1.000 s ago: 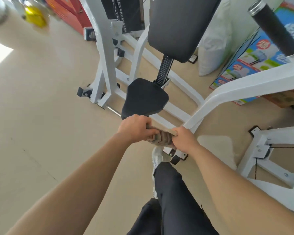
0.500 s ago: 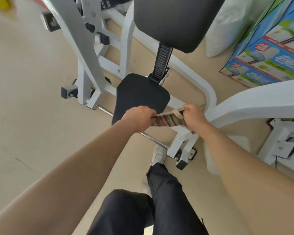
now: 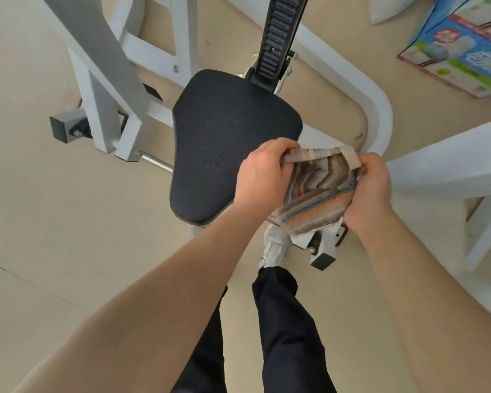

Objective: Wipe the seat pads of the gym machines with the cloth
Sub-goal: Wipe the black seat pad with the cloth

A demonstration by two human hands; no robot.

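Striped multicoloured terry cloth sits right of frame centre, bunched between both hands: left hand and right hand each closed on an edge, seemingly folding it into a pad before touching the black padded seat just beside, centre frame.

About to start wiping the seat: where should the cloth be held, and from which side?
Bunch the cloth at its middle under one palm, coming down from above. It now hangs slack between the left hand and right hand, pinched at its edges, beside the seat pad's right edge. The pad is flat and faces up, so a top-down palm hold probably suits.
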